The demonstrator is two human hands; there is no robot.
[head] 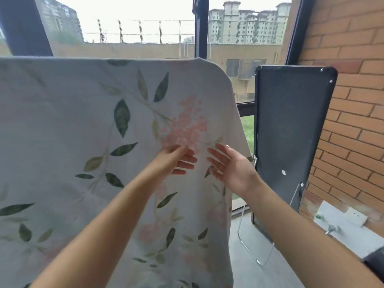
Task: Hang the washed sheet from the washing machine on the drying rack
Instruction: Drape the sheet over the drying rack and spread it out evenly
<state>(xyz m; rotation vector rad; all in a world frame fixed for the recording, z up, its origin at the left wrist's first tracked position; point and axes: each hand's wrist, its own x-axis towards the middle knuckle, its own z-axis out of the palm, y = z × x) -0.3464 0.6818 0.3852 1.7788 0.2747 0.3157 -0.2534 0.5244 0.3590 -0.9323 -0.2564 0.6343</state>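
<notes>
Both left hand [176,161] and right hand [230,166] spread before sheet [79,121], window [135,23], brick wall [353,96].

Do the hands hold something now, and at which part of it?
Nothing is held: the left hand and the right hand are open, fingers straight, in front of the hanging sheet.

1. The left hand [176,161] and right hand [230,165] are bare, as are both forearms.
2. A dark sleeve [375,265] ends on the right arm, well back from the right hand.
3. The left arm is uncovered along all that shows.
</notes>
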